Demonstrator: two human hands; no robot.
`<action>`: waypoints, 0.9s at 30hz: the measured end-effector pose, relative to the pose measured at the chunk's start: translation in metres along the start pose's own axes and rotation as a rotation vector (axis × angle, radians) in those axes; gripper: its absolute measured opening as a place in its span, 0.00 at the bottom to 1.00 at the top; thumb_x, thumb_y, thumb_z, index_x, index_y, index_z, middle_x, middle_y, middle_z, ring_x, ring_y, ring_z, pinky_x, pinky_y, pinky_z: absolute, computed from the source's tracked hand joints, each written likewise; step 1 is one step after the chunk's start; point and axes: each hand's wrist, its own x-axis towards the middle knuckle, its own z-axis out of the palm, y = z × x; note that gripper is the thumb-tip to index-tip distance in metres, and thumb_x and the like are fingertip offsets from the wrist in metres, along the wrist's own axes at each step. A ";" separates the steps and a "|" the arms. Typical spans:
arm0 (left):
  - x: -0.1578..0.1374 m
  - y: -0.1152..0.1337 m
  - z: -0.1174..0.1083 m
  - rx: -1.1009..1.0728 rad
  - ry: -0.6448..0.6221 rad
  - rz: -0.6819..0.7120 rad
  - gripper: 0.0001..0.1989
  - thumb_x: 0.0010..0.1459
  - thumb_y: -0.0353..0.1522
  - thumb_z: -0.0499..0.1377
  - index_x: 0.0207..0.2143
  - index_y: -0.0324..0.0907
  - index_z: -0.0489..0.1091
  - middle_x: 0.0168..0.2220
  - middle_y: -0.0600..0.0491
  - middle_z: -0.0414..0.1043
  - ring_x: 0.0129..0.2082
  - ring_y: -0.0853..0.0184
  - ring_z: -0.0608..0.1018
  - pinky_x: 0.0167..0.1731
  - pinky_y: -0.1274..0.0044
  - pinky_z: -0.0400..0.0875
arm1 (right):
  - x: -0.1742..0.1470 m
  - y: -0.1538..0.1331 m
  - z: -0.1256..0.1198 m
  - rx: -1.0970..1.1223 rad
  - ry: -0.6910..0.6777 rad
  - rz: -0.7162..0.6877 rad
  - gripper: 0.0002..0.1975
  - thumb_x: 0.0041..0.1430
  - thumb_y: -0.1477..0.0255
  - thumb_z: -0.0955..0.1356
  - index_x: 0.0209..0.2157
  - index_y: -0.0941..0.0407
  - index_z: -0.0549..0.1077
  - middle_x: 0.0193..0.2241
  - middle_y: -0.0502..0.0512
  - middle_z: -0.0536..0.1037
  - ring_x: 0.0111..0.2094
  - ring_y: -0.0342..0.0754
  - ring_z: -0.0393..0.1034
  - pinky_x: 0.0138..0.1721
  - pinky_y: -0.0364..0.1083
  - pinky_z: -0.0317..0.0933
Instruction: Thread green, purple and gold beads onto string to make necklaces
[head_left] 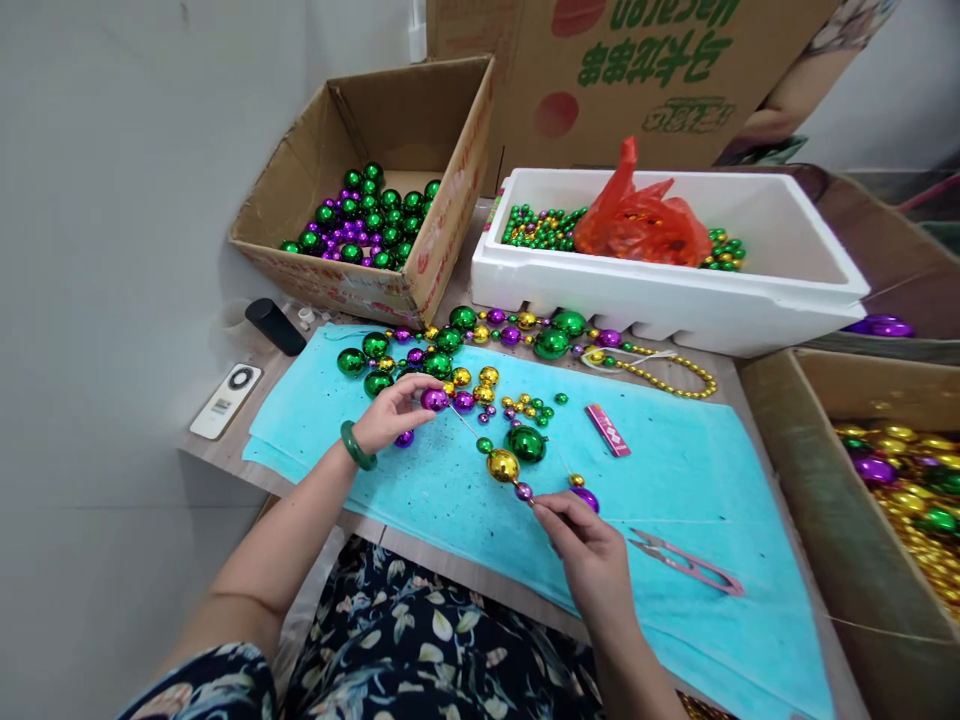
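Note:
My left hand (396, 412), wearing a green bangle (358, 446), is closed on a shiny purple bead (434, 400) above the blue cloth. A thin pale needle or thread (463, 421) runs from that bead to a small green bead (485, 446). Beyond it on the same line come a large gold bead (502, 465) and a small purple bead (523, 491). The fingers of my right hand (581, 540) pinch the line at this small purple bead. A large green bead (526, 444) lies just behind. Purple and gold beads (484, 393) are scattered near my left fingertips.
Pink thread snips (686, 562) and a pink packet (608, 430) lie on the blue cloth (720, 470). A finished-looking bead strand (667, 365) stretches along the back. Behind stand a carton (315, 270) and a white foam box (667, 310); another carton (780, 420) is at right. A phone (225, 400) lies left.

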 end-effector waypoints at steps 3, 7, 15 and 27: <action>-0.002 0.000 -0.004 0.013 -0.073 -0.024 0.20 0.50 0.32 0.65 0.47 0.44 0.72 0.47 0.48 0.69 0.48 0.63 0.70 0.50 0.72 0.61 | 0.004 0.000 -0.005 -0.026 -0.015 -0.015 0.07 0.46 0.66 0.72 0.22 0.55 0.78 0.23 0.54 0.76 0.27 0.48 0.69 0.29 0.46 0.63; -0.004 0.004 -0.003 -0.043 -0.054 -0.062 0.23 0.47 0.31 0.68 0.47 0.43 0.69 0.44 0.49 0.69 0.44 0.65 0.71 0.45 0.74 0.64 | 0.007 0.003 -0.012 -0.057 -0.036 -0.044 0.06 0.47 0.66 0.72 0.23 0.54 0.78 0.23 0.54 0.76 0.27 0.47 0.68 0.30 0.46 0.63; -0.004 0.013 0.002 -0.127 -0.098 -0.141 0.18 0.45 0.33 0.69 0.40 0.40 0.72 0.37 0.51 0.71 0.36 0.69 0.72 0.39 0.76 0.66 | 0.009 0.003 -0.014 -0.073 -0.069 -0.066 0.05 0.48 0.68 0.71 0.23 0.54 0.79 0.23 0.53 0.74 0.27 0.47 0.67 0.30 0.46 0.62; -0.009 0.006 0.029 -0.110 -0.007 -0.021 0.22 0.41 0.32 0.71 0.40 0.41 0.72 0.41 0.51 0.68 0.38 0.69 0.71 0.41 0.76 0.66 | 0.008 0.024 0.000 0.034 -0.065 0.035 0.09 0.47 0.65 0.72 0.25 0.57 0.77 0.23 0.52 0.73 0.19 0.40 0.60 0.17 0.40 0.55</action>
